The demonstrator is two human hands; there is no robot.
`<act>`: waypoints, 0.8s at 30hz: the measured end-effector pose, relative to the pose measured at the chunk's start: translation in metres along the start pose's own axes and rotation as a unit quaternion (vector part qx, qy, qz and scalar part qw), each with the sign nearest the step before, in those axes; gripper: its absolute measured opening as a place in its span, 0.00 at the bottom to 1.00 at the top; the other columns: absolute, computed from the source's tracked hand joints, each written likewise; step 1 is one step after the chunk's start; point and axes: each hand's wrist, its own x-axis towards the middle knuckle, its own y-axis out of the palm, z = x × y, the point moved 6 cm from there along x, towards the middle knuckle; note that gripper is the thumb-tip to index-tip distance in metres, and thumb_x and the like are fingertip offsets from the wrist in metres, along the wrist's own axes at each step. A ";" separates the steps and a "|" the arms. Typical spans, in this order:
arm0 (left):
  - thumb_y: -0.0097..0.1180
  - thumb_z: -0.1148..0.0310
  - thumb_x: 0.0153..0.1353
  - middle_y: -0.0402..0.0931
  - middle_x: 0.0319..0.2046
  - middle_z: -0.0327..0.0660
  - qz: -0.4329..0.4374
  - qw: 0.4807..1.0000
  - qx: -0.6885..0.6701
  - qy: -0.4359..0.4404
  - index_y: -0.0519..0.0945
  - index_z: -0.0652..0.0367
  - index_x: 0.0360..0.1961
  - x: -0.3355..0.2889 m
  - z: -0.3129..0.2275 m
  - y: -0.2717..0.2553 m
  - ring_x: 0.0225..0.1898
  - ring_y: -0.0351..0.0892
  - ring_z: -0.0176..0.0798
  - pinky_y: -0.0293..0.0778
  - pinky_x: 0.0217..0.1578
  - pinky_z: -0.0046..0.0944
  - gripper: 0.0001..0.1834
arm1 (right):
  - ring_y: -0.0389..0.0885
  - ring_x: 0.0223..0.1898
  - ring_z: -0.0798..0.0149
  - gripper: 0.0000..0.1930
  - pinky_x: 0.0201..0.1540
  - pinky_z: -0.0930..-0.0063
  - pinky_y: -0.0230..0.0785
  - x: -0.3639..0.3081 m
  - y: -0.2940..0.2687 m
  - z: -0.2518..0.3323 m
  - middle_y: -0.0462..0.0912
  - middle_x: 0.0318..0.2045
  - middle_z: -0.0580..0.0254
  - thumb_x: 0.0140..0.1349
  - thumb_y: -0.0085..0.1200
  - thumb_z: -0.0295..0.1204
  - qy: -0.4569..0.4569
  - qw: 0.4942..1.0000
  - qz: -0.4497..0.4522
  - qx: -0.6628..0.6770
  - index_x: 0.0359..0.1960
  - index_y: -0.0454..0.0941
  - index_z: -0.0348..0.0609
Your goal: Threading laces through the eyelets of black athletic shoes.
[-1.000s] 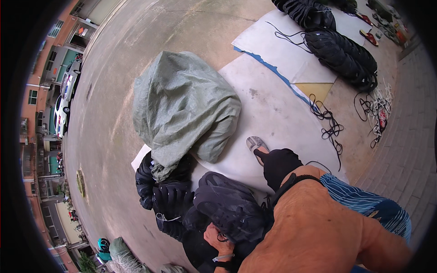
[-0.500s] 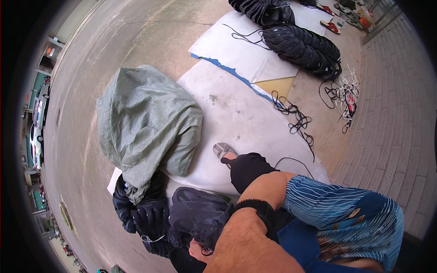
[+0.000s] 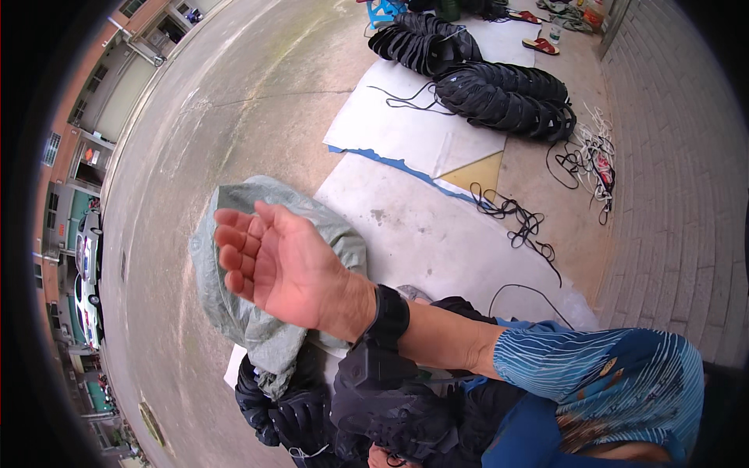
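My right hand [image 3: 292, 269] is raised with its palm turned toward me, fingers slightly curled and apart, holding nothing. It hangs in front of a grey-green woven sack [image 3: 226, 288]. A black band circles that wrist. At the lower edge, my left hand [image 3: 382, 458] shows only in part, fingers bent against a dark mesh shoe upper [image 3: 390, 409]; what they grip is hidden. Beside it, a bundle of black shoe uppers [image 3: 300, 413] lies partly under the sack, with a thin white tie [image 3: 308, 452] around it.
White sheeting [image 3: 406, 226] covers the ground ahead. On it lie two long bundles of black uppers [image 3: 507, 97]. Loose black cords [image 3: 523, 226] and white cords [image 3: 597, 148] are at the right, near a brick-patterned wall [image 3: 671, 203]. Red sandals [image 3: 540, 47] are farther off.
My right hand has lifted from low beside the uppers to in front of the sack, its palm now showing. The whole view has shifted; my left hand stays low by the dark upper.
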 end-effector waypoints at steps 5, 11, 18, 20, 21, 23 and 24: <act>0.52 0.68 0.51 0.79 0.44 0.52 -0.067 0.997 0.011 0.041 0.78 0.63 0.45 -0.033 0.022 0.006 0.47 0.75 0.60 0.66 0.51 0.54 0.20 | 0.82 0.31 0.66 0.27 0.34 0.74 0.74 -0.087 0.080 -0.062 0.84 0.32 0.61 0.70 0.42 0.53 0.215 0.911 0.336 -0.108 0.47 0.78 0.39; 0.57 0.58 0.51 0.78 0.41 0.47 -0.060 0.997 0.043 -0.011 0.78 0.61 0.42 -0.002 0.007 0.014 0.45 0.75 0.54 0.64 0.50 0.50 0.20 | 0.73 0.19 0.73 0.26 0.21 0.76 0.63 -0.106 0.068 -0.096 0.77 0.16 0.62 0.72 0.43 0.45 -0.055 0.891 0.416 -0.174 0.27 0.80 0.34; 0.60 0.52 0.53 0.78 0.40 0.44 -0.037 0.994 0.060 -0.077 0.78 0.58 0.42 -0.004 0.003 0.002 0.44 0.75 0.50 0.62 0.49 0.48 0.23 | 0.73 0.20 0.72 0.25 0.23 0.76 0.64 -0.110 0.039 -0.127 0.77 0.18 0.62 0.71 0.44 0.45 0.007 0.907 0.394 -0.147 0.29 0.79 0.34; 0.60 0.52 0.52 0.78 0.41 0.45 -0.013 0.992 0.040 -0.120 0.78 0.59 0.42 -0.013 0.011 0.002 0.46 0.75 0.50 0.62 0.50 0.48 0.24 | 0.74 0.21 0.72 0.24 0.23 0.76 0.64 -0.113 0.035 -0.134 0.78 0.19 0.62 0.71 0.45 0.45 0.017 0.908 0.389 -0.157 0.29 0.79 0.34; 0.60 0.52 0.52 0.78 0.41 0.45 -0.024 0.993 0.042 -0.104 0.78 0.60 0.42 -0.014 0.013 0.003 0.46 0.75 0.51 0.62 0.50 0.48 0.24 | 0.74 0.21 0.72 0.24 0.24 0.76 0.64 -0.114 0.033 -0.136 0.78 0.19 0.62 0.71 0.45 0.45 0.023 0.907 0.389 -0.162 0.29 0.79 0.34; 0.59 0.52 0.52 0.78 0.41 0.47 -0.032 0.997 0.017 -0.068 0.77 0.63 0.42 -0.006 0.008 0.007 0.45 0.75 0.53 0.62 0.49 0.48 0.25 | 0.74 0.21 0.72 0.24 0.24 0.76 0.64 -0.115 0.031 -0.138 0.78 0.19 0.62 0.70 0.45 0.46 0.034 0.904 0.390 -0.174 0.30 0.79 0.34; 0.59 0.52 0.52 0.78 0.41 0.47 -0.030 0.997 0.015 -0.071 0.77 0.63 0.42 -0.008 0.009 0.007 0.45 0.75 0.53 0.62 0.49 0.48 0.25 | 0.74 0.22 0.72 0.24 0.24 0.76 0.65 -0.116 0.030 -0.138 0.78 0.20 0.62 0.70 0.45 0.46 0.037 0.903 0.388 -0.182 0.30 0.79 0.34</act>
